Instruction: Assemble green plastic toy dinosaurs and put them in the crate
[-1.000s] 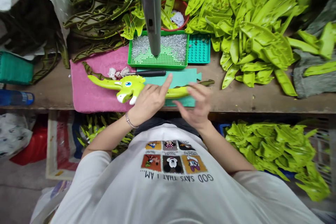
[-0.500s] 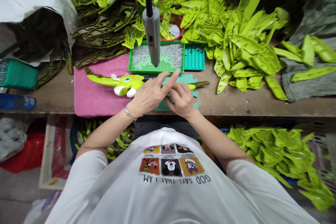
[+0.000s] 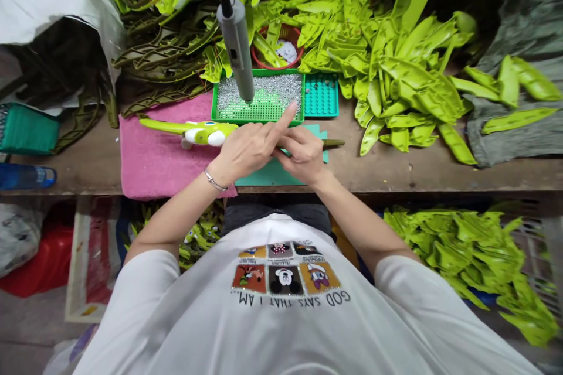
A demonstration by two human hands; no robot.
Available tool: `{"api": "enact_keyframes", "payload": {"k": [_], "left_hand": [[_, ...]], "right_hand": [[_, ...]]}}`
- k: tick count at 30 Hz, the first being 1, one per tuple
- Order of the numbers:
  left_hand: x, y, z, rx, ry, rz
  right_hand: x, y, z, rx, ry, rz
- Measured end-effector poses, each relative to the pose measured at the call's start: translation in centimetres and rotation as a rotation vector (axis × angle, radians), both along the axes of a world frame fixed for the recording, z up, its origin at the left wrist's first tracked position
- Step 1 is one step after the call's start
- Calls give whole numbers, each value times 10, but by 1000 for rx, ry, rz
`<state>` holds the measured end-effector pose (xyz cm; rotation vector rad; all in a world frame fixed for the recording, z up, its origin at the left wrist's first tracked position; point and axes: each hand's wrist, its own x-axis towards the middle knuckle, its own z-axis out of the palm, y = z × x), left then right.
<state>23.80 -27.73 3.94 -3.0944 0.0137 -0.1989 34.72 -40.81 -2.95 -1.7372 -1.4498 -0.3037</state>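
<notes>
A yellow-green plastic animal toy (image 3: pixel 200 133) with a long pointed front, a blue eye and white round parts lies crosswise over the pink cloth (image 3: pixel 145 167) and a teal mat (image 3: pixel 272 176). My left hand (image 3: pixel 250 149) closes over its body, index finger stretched out toward the tray. From the other side my right hand (image 3: pixel 303 152) pinches the toy, fingers curled, close against my left hand. The toy's dark olive tail end (image 3: pixel 334 143) sticks out past my right hand. Its middle is hidden under both hands.
A grey electric screwdriver (image 3: pixel 237 50) hangs above a green tray (image 3: pixel 214 106) of small screws. Beside it sit a teal tray (image 3: pixel 335 99) and a red basket (image 3: pixel 300 50). Yellow-green shells (image 3: pixel 417 91) and olive parts (image 3: pixel 171 58) pile up behind. A blue bottle (image 3: pixel 26 176) lies left.
The toy has rolled in my hands, its eye turning toward the far side. The hanging screwdriver has swung left. My hands keep their hold, shifted only slightly.
</notes>
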Motion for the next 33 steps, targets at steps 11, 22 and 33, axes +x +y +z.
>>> {"api": "enact_keyframes", "payload": {"k": [11,22,33], "left_hand": [[6,9,-10,-18,-47,-99],[13,6,-4,0,-31,-50],[12,-2,7,4,120,-9]], "right_hand": [[2,8,6,23,6,-69],[6,13,9,8,1,-58],[53,-46,-6,-144,291,55]]}}
